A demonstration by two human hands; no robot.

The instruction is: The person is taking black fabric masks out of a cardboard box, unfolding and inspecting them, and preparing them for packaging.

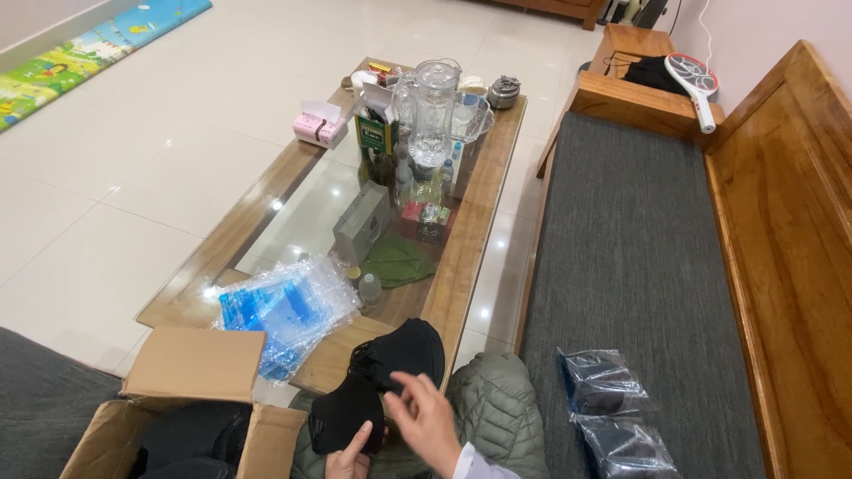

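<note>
Two black fabric face masks [382,381] sat in the person's lap, just in front of the open cardboard box [191,404]. Left hand [348,459] pinched the lower mask; right hand [426,421] hovered loose-fingered, its grip empty. Looked like mid-sorting, separating them next.

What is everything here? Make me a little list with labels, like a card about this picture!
Place: a room with a glass-topped wooden table and a cushioned wooden bench
Left hand: pinches the lower black face mask
Right hand: fingers spread, touching the upper black face mask
On the knees: a green padded jacket
Beside the hands: an open cardboard box with dark things inside
On the table: blue-printed clear bags, a glass jug, a pink box
On the bench: two packed clear bags
</note>
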